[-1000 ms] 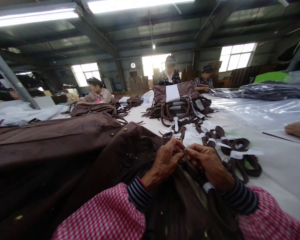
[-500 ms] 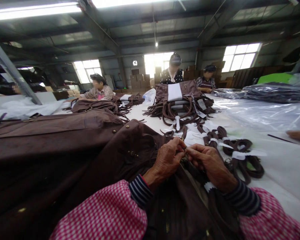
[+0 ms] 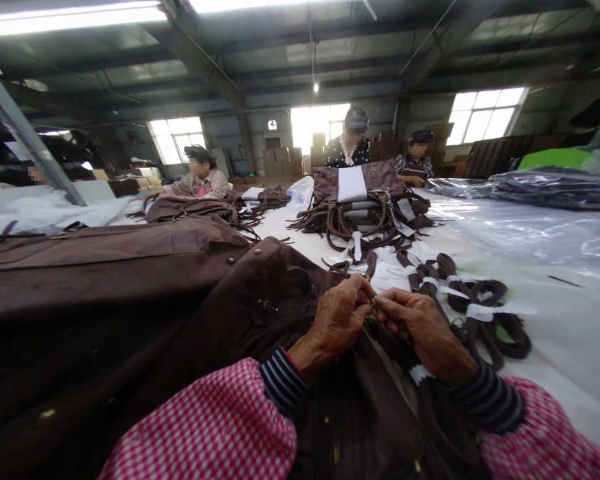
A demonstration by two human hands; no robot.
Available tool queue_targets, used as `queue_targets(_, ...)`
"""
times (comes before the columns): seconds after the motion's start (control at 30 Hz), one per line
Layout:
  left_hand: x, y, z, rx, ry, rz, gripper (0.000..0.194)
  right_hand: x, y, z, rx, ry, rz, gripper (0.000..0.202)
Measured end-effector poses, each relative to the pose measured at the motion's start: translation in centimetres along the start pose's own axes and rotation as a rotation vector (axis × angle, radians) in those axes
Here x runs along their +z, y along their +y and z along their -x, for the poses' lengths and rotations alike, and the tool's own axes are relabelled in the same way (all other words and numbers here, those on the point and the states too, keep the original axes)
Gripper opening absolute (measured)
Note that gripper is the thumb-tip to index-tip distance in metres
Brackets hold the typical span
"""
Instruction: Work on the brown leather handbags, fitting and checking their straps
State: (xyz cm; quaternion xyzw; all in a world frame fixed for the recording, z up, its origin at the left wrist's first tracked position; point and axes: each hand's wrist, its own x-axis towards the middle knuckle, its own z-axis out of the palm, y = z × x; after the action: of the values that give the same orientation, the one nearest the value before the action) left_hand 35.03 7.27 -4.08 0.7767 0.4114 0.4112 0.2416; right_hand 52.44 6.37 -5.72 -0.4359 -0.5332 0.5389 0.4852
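Observation:
My left hand [image 3: 341,315] and my right hand [image 3: 420,327] meet fingertip to fingertip over the end of a zipper [image 3: 375,343] on a dark brown bag [image 3: 275,333]. Both are closed in a pinch, and the small thing between the fingertips is too hidden to name. The bag lies in front of me, with brass studs near its upper edge. To the right of my hands, bundled brown straps [image 3: 500,333] wrapped in white strips rest on the white table [image 3: 570,313].
A stack of brown bags [image 3: 360,200] stands beyond my hands. Clear plastic sheets [image 3: 510,227] cover the right side of the table. One person [image 3: 350,150] is behind the stack, another [image 3: 203,177] at the left, a third [image 3: 417,160] further right.
The hand at the right edge of the view has gone out of sight. My hands keep the same pinch at the zipper, and the view has shifted slightly.

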Motion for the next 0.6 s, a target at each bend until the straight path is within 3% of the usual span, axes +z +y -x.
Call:
queue_targets(0.23, 0.2, 0.2, 0.1, -0.009, 0.011, -0.024, 0.021, 0.1, 0.1, -0.1, 0.009, 0.024, 0.067, 0.037)
queue_targets(0.4, 0.4, 0.2, 0.3, 0.059, -0.001, -0.063, 0.021, 0.6, -0.1, -0.2, -0.027, 0.053, 0.165, 0.036)
queue_targets(0.6, 0.4, 0.2, 0.5, 0.075, 0.009, -0.057, 0.019, 1.1, -0.4, -0.4, -0.007, 0.005, 0.116, 0.035)
